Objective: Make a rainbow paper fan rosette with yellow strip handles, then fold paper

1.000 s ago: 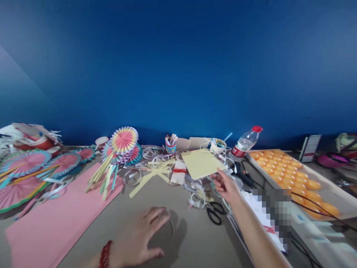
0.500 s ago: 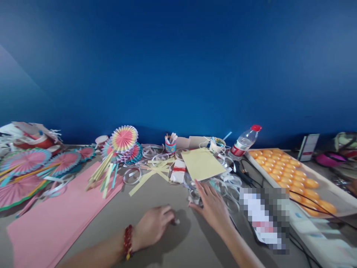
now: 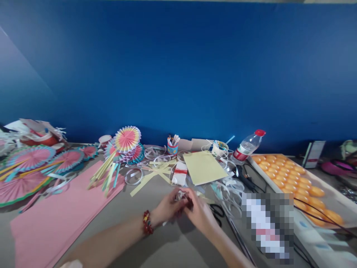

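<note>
My left hand (image 3: 169, 206), with a red beaded bracelet (image 3: 147, 222) at the wrist, meets my right hand (image 3: 199, 214) above the grey table. Fingers of both are closed around a small crumpled whitish scrap (image 3: 182, 195); most of it is hidden, so its exact kind is unclear. Beside my right hand lie scissors with black handles (image 3: 218, 214). Just beyond the hands are a white packet with a red band (image 3: 180, 173) and a pale yellow sheet (image 3: 205, 167).
Pink paper (image 3: 55, 219) and pleated paper fans (image 3: 127, 139) lie to the left. A decorated cup of sticks (image 3: 172, 149) stands at the back. Rightward are curled white strips (image 3: 231, 193), a red-capped bottle (image 3: 248, 147), cables and a tray of orange domes (image 3: 301, 182).
My hands, apart before, have come together. My right hand has left the clutter near the yellow sheet and its spread fingers have closed on the scrap. The view has shifted slightly.
</note>
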`<state>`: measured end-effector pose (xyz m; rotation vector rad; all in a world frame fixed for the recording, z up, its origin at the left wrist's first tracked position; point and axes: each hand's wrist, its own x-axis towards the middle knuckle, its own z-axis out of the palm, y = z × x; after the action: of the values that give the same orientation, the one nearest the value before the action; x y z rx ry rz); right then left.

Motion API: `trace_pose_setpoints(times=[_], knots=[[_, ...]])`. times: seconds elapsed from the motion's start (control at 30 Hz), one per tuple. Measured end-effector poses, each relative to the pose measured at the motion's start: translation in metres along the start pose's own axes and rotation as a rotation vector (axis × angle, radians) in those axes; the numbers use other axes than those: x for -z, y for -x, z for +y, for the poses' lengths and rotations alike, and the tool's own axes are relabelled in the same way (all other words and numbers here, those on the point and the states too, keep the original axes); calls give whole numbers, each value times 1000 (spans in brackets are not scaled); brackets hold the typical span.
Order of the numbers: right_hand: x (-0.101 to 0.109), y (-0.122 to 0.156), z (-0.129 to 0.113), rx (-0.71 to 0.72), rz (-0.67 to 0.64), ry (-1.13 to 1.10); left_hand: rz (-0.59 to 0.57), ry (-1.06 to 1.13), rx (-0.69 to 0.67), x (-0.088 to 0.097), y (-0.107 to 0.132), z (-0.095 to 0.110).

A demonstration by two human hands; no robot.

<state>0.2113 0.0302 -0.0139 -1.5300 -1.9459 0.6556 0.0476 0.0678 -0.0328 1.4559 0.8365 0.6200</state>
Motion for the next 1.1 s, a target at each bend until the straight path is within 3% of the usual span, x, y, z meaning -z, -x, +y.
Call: trace_pose_setpoints(times=[0.13,0.27,0.4,0.5,0.67,0.83,0.9,0.97,1.03,1.1], knots=[[-3,-4,-15,117,2,-49,63,-184,-87,21,-11,9],[7,-8,-12,218,120,-54,166,-442,-192,74,-26,42],[23,-7,7,112,221,38,383,-731,-235,130,-51,70],[29,-1,22,39,135,133,430,-927,-225,149,-63,72],[21,14,28,43,-12,290,387,-1161,-226,141,-61,64],[12,16,19,45,-88,355,352,-1257,-312,118,-37,63],[11,14,15,41,-109,348,199,-1254,-374,102,-22,55],[10,12,13,36,-125,328,-115,-1181,-449,85,-7,40],[9,9,13,27,-139,313,-205,-1140,-397,71,4,24],[8,7,14,4,-155,288,-211,-1067,-339,65,9,12]])
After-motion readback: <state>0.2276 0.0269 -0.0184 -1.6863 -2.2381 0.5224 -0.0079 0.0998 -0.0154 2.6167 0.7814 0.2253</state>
